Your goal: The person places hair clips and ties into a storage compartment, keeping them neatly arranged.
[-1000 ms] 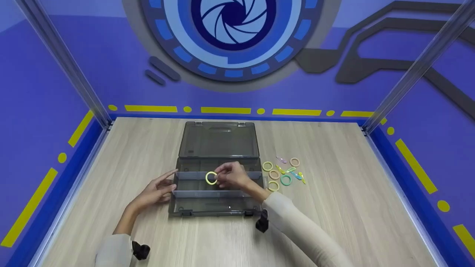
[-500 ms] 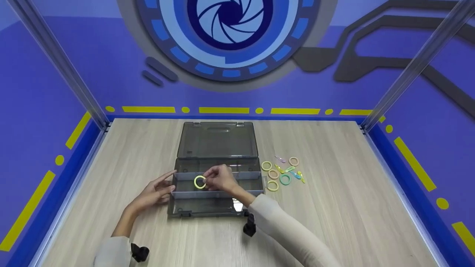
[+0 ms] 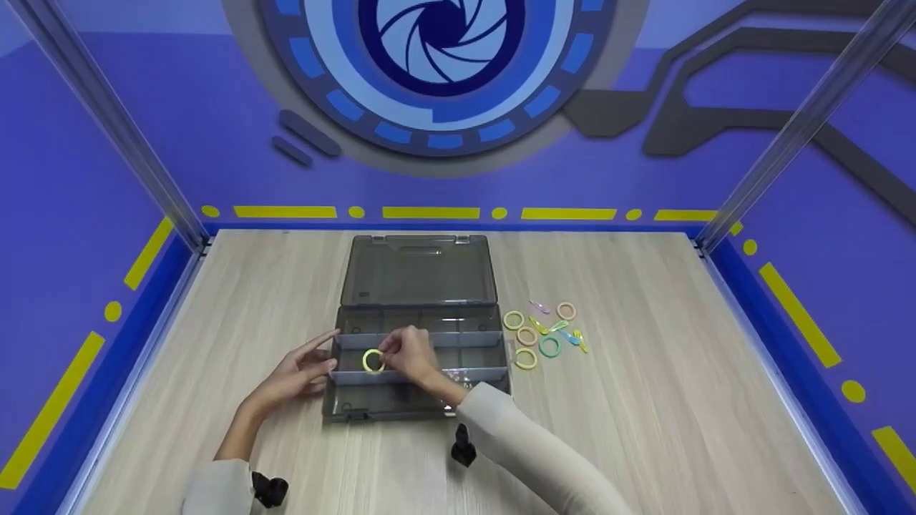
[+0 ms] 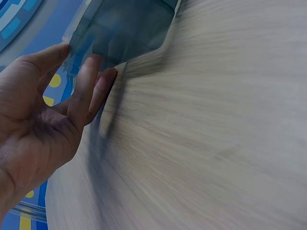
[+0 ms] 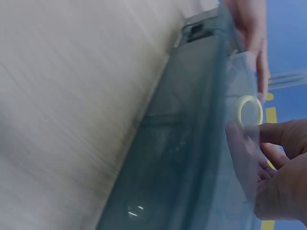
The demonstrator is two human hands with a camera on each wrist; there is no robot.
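Note:
A yellow ring (image 3: pixel 373 360) is pinched between the thumb and fingers of my right hand (image 3: pixel 411 354). The ring is in the left part of the middle row of a grey see-through compartment box (image 3: pixel 422 413); whether it touches the bottom I cannot tell. In the right wrist view the same ring (image 5: pixel 249 111) shows behind the clear divider. My left hand (image 3: pixel 290 372) rests its fingertips on the box's left side, the fingers fairly straight. The left wrist view shows those fingers (image 4: pixel 84 91) touching the box wall (image 4: pixel 129 33).
The box's lid (image 3: pixel 418 270) lies folded back behind it. Right of the box are loose rings, among them a green ring (image 3: pixel 549 347) and an orange ring (image 3: pixel 566 311), and several small plastic clips, one of them blue (image 3: pixel 570 337). Blue-purple walls surround the wooden table (image 3: pixel 644 400).
My right hand has moved left and toward the near side with the yellow ring, lower into the middle row. The left hand has stayed at the box's side.

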